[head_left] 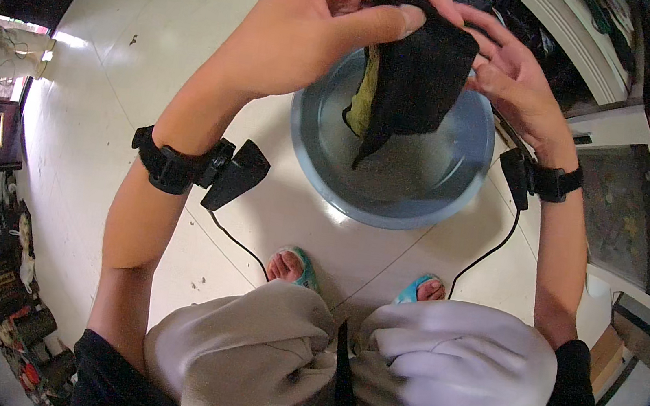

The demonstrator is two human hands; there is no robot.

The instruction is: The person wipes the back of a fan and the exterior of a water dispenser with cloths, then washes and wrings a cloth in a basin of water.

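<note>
A piece of black cloth [419,84] with a yellow-green patch along its left edge hangs above a blue round basin [299,138]. My left hand [314,33] grips its upper left part, with the thumb pressed flat on the front. At its upper right edge, the curled fingers of my right hand [517,80] hold the cloth; some fingertips are hidden behind it. The lower corner of the cloth dangles to a point inside the basin's outline. Cloudy water [398,176] seems to lie in the basin, below the cloth.
The basin stands on pale floor tiles [142,31], in front of my feet in blue sandals [422,290]. A white-framed cabinet [621,201] is close on the right. Black straps with devices [182,168] sit on both wrists, their cables hanging down. Cluttered items [12,269] lie far left.
</note>
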